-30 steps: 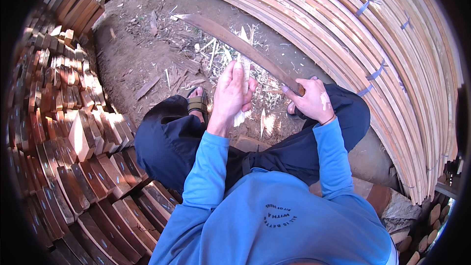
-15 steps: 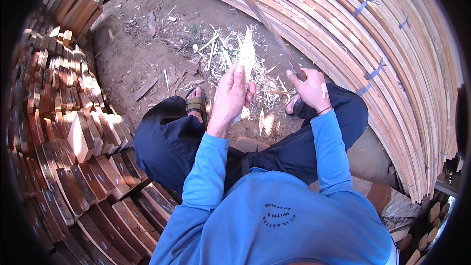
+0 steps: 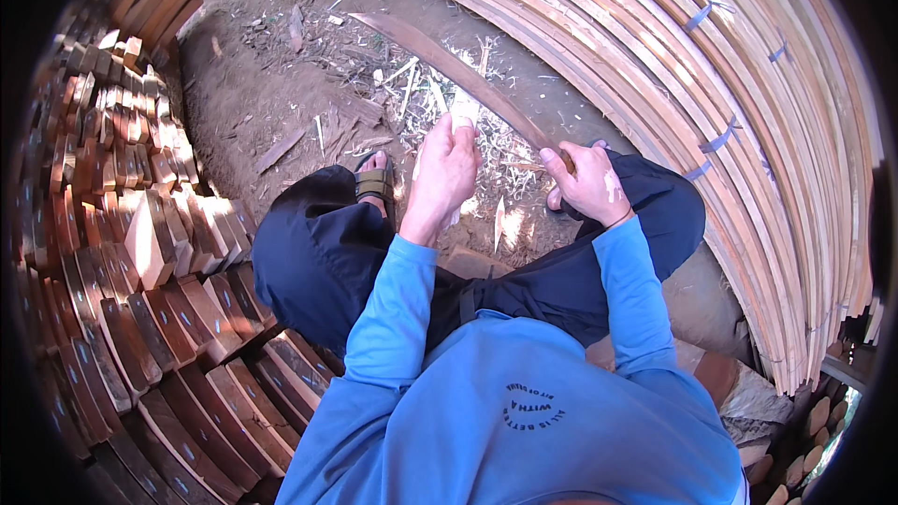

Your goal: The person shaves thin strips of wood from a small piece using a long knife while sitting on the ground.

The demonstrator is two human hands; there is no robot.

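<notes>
My left hand [image 3: 444, 168] is closed around a pale piece of wood [image 3: 465, 105], its lit upper end showing above the thumb. In my right hand [image 3: 599, 183] is the handle of a machete [image 3: 468, 82], whose long dark blade slants up to the left. The blade crosses just beyond the wood's upper end; whether the two touch I cannot tell. Below my hands, a pointed pale sliver of wood [image 3: 499, 224] stands out on the ground between my feet.
Wood shavings [image 3: 426, 98] litter the dirt beyond my hands. Long bundled wooden strips [image 3: 645, 56], tied with bluish bands, curve along the right. Stacked short boards [image 3: 178, 346] fill the left side. My sandalled left foot [image 3: 374, 182] rests near the shavings.
The machete blade has swung left and down, from pointing steeply upward to lying across the wood's upper end. My left hand has turned slightly, and the wood shows less above it.
</notes>
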